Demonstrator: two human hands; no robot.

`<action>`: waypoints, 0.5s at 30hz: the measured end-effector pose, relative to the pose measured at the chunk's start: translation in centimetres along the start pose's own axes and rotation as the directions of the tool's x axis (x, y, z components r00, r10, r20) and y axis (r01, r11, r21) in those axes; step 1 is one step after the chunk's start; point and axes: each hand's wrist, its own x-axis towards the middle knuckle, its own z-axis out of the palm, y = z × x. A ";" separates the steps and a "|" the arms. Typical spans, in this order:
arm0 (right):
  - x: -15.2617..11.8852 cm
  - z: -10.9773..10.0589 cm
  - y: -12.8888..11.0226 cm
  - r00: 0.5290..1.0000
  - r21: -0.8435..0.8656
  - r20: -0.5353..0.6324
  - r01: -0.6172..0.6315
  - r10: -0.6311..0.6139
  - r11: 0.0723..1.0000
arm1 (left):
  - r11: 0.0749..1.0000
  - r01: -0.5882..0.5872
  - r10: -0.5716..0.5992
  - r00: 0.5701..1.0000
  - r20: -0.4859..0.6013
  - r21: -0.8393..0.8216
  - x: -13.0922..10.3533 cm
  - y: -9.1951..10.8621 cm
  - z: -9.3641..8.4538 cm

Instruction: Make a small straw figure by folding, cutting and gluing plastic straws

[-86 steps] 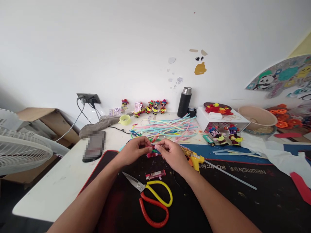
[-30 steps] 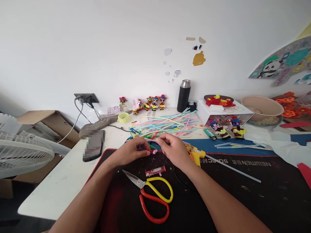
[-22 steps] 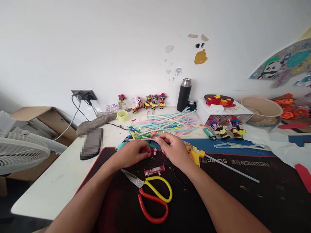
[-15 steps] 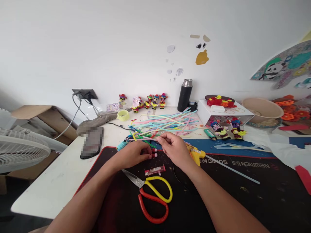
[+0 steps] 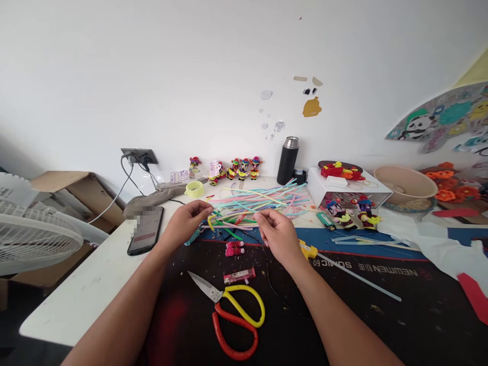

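Over the near edge of the pastel pipe cleaners (image 5: 267, 195), the left hand (image 5: 186, 223) and right hand (image 5: 277, 235) are apart, thumb and fingertips drawn close together on each; whether either pinches a strand, I cannot tell. Between and below them, a small red-and-pink fuzzy piece (image 5: 235, 248) lies on the black mat (image 5: 290, 330). Nearer the wearer are a pink lighter (image 5: 239, 276) and red-and-yellow-handled scissors (image 5: 212, 292). Just beside the right hand, the yellow glue gun (image 5: 308, 250) is partly hidden.
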 end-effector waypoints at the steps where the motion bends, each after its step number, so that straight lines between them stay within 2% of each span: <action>1: 0.2 -0.2 0.0 1.000 0.018 -0.019 -0.003 0.003 1.000 | 1.000 0.011 -0.010 0.999 -0.038 0.009 0.3 -0.3 -0.5; 4: 0.5 -0.6 -0.1 0.998 0.048 -0.062 -0.009 0.012 0.999 | 0.995 0.018 -0.011 0.998 -0.069 0.101 1.3 -1.0 -1.8; 6: 0.5 -0.7 -0.1 0.998 0.055 -0.067 -0.004 0.007 0.998 | 0.969 0.016 -0.011 1.000 -0.019 0.246 1.8 -1.3 -2.2; 10: 0.3 -0.3 0.1 0.999 0.051 -0.048 0.008 -0.005 0.999 | 0.818 -0.016 -0.082 0.986 0.145 0.575 2.6 -1.3 -1.9; 15: 0.1 -0.1 0.2 0.999 0.030 -0.030 0.019 -0.018 0.999 | 0.653 -0.041 -0.154 0.971 0.185 0.756 3.9 -0.7 -0.6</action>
